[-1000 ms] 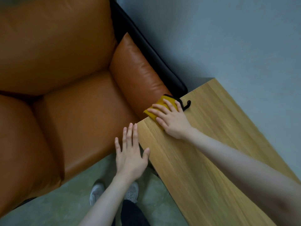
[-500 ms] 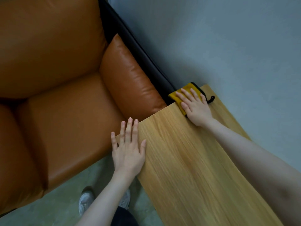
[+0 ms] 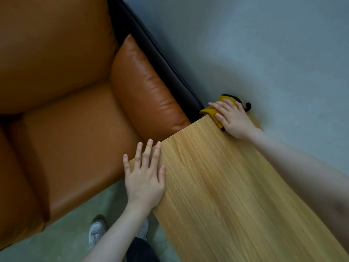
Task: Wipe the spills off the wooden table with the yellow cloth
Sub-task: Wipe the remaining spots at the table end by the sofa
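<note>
**Cloth at the far corner, long stretch of board to go**

The right hand (image 3: pixel 233 118) lies flat on the yellow cloth (image 3: pixel 211 111), fingers straight and spread, pressing it down rather than curling round it. The cloth sits right at the far corner of the wooden table (image 3: pixel 226 186), where the board meets the grey wall (image 3: pixel 264 44); one yellow edge pokes out over the short end toward the orange sofa (image 3: pixel 75 110), and a dark trim and loop show past the fingertips.

The left hand (image 3: pixel 144 178) is spread open too, fingers straight, lying along the near edge of the table by its corner and holding nothing, apparently steadying.

How far along? Hard to call. No spill or wet streak shows anywhere on the visible wood, so I cannot tell which patches are done. Judging by the cloth's place alone, the far corner is being covered now, and the whole long run of board toward the person is probably what remains to be swept.
</note>
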